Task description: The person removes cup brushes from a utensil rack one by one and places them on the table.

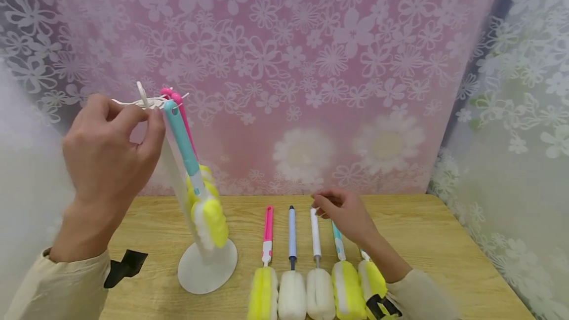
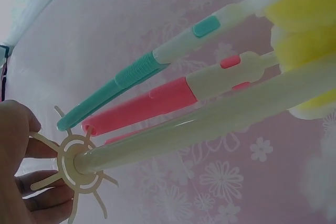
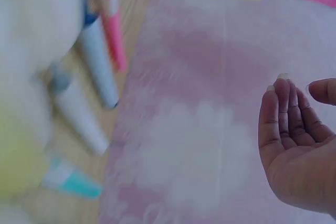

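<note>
My left hand (image 1: 111, 137) grips the spoked top (image 2: 80, 163) of a white upright stand (image 1: 206, 275), its fingers among the hooks. From those hooks hang a teal-handled sponge brush (image 1: 181, 137) and pink-handled brushes (image 2: 142, 109), their yellow-and-white heads down beside the pole. Over on the right, my right hand (image 1: 348, 214) is empty, fingers loosely bent with the thumb apart. In the head view its fingertips overlap the handle end of a white sponge brush (image 1: 315, 236). Its forearm partly hides a teal-handled brush (image 1: 338, 242) and the brush (image 1: 371, 278) at the row's right end.
Left of the white brush lie a blue-handled brush (image 1: 292, 233) and a pink-handled brush (image 1: 268, 226), heads toward me. All rest on a wooden table (image 1: 146, 226). Flower-patterned curtains (image 1: 284, 63) stand behind and at both sides. The stand's round base sits left of the row.
</note>
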`<state>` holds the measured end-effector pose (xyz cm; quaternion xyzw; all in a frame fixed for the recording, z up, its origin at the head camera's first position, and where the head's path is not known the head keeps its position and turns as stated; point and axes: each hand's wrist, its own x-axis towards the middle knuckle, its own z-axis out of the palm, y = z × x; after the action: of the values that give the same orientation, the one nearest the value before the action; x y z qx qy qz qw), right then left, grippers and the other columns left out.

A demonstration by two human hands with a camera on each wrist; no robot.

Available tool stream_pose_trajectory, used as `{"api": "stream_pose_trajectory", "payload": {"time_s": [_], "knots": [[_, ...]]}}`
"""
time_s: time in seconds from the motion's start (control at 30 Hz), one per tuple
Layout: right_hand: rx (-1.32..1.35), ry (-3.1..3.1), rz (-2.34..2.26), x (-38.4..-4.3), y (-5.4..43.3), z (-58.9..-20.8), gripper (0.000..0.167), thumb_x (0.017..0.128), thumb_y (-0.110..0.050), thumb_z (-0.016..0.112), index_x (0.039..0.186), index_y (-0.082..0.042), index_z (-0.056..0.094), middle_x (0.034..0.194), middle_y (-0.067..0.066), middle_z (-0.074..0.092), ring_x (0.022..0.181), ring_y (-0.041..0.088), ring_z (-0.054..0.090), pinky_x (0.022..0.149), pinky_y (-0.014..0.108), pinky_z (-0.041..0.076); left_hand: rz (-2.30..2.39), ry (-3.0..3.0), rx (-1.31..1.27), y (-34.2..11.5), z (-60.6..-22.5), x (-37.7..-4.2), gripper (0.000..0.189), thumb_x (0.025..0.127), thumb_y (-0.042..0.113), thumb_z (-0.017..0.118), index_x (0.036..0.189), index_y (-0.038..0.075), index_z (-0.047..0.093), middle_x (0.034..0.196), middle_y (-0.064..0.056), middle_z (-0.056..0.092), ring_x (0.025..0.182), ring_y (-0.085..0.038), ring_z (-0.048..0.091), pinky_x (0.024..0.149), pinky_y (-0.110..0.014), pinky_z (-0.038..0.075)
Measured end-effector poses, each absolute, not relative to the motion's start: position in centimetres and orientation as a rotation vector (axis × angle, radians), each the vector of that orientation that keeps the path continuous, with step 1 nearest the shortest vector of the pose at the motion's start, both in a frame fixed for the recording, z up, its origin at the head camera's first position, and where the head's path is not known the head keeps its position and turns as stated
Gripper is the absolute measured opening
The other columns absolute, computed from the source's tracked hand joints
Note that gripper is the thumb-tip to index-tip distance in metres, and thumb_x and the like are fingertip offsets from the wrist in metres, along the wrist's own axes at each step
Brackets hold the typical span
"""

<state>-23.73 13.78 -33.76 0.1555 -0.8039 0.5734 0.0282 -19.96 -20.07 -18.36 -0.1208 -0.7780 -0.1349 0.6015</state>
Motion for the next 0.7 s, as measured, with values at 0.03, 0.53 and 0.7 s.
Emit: {"api": "stream_pose_trajectory", "payload": {"time_s": [0.03,0.53,0.7], "knots": [[0.537,-2.457,1.791,-23.7,12.5,-33.3,0.028,0.096,-0.025,0.057,0.11,-0.002,0.066,0.092,0.008,0.067,0.08,0.02,0.065,0.074,0.032,0.054,-0.309,-1.797,-0.272,-20.0,-18.4,-20.0,0.04,0.091,0.033,0.048,0.08,0.002,0.071,0.078,-0.02,0.051,0.064,-0.034,0.048,0.053,-0.048,0.033],[0.906,-2.119,1.89,-22.8,-2.5,-27.9,0.041,0.086,-0.03,0.07,0.122,-0.013,0.062,0.114,-0.008,0.063,0.102,0.01,0.058,0.088,0.032,0.048,-0.293,-1.8,-0.243,-19.7,-18.5,-20.1,0.036,0.092,0.027,0.046,0.082,0.002,0.07,0.076,-0.017,0.05,0.068,-0.036,0.05,0.055,-0.049,0.038],[0.891,-2.066,1.865,-23.4,-4.6,-27.5,0.043,0.084,-0.034,0.072,0.121,-0.013,0.063,0.11,-0.011,0.063,0.098,0.012,0.059,0.087,0.032,0.048,-0.287,-1.811,-0.236,-19.8,-18.5,-20.2,0.036,0.092,0.027,0.046,0.082,0.001,0.07,0.076,-0.017,0.05,0.067,-0.035,0.048,0.055,-0.048,0.038]]}}
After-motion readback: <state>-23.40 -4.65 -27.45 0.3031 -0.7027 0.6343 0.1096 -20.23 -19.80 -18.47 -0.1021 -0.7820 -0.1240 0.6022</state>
